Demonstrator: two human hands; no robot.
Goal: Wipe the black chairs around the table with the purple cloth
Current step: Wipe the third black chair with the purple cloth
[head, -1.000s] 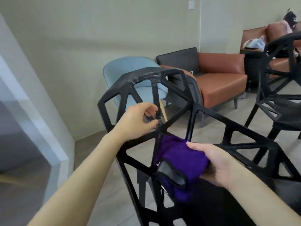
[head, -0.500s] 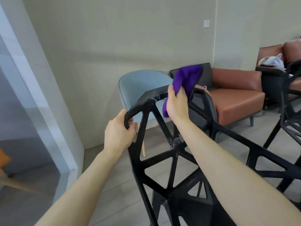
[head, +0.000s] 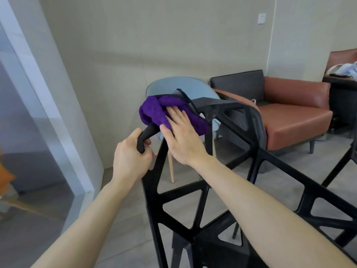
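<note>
Fingers of the left hand point(head: 133, 155) curl tight round the top corner of the black chair point(head: 154, 192), just left of the middle of the picture. A bit of the black bar sticks out of the top of the fist. The right hand point(head: 181, 138) lies flat, with its fingers straight and close together. It does not pinch anything. It presses the purple cloth point(head: 154, 113) down on the top bar of the chair's back.

The cloth is bunched up in soft folds, a little above the middle of the picture. It sits on the bar just beside the left hand. One end of it droops down to the right of the flat hand.

The chair's back is made of black bars that form triangles with holes between them. It fills the lower middle and lower right of the picture. Both bare arms reach up from the bottom edge.

Behind the cloth stands a light blue chair point(head: 195, 88) with pale wooden legs. To the right of it, at the middle right, sits a brown armchair point(head: 293, 113) with a black piece at its left end. A white switch point(head: 261, 18) is on the wall at the upper right. A glass wall point(head: 21, 136) with a white frame runs down the left side. The floor point(head: 119, 206) is grey.
</note>
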